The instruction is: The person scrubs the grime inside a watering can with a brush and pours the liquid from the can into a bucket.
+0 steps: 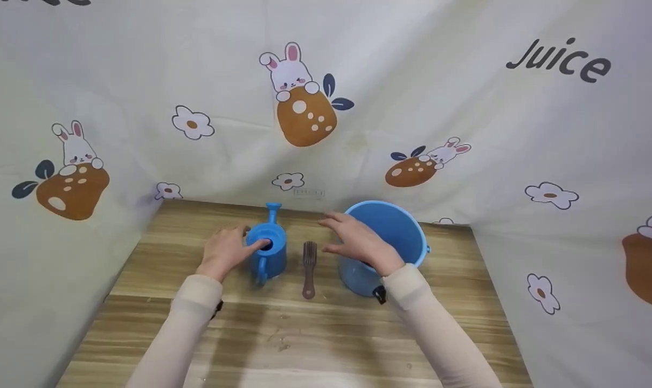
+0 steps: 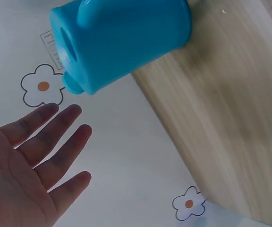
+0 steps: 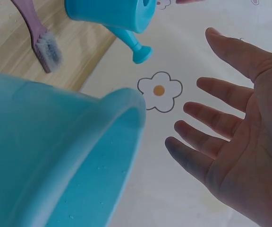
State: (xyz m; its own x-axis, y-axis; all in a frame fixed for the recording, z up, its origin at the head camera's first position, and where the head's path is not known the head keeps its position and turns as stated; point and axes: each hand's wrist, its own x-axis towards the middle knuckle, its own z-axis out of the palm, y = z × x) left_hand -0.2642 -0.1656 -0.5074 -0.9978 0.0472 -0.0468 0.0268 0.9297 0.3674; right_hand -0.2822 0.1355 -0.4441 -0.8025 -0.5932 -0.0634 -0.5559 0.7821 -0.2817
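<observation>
A blue watering can (image 1: pixel 275 262) stands upright on the table, its spout pointing to the back and its handle to the front. My left hand (image 1: pixel 224 251) is at the can's left side, fingers spread and the thumb over its top opening. In the left wrist view the fingers (image 2: pixel 63 151) show straight, with nothing in them. My right hand (image 1: pixel 361 241) hovers by the left rim of a blue bucket (image 1: pixel 355 279), fingers extended and holding nothing. Water drops dot the bucket's inner wall (image 3: pixel 96 182). Between the can and the bucket lies a brown-purple brush (image 1: pixel 309 269), bristle end toward the back.
The wooden table (image 1: pixel 159 253) is bounded at the back and sides by a pale cloth (image 1: pixel 223 81) printed with rabbits, flowers and lettering. Small wet spots (image 1: pixel 283 342) mark the tabletop near the front.
</observation>
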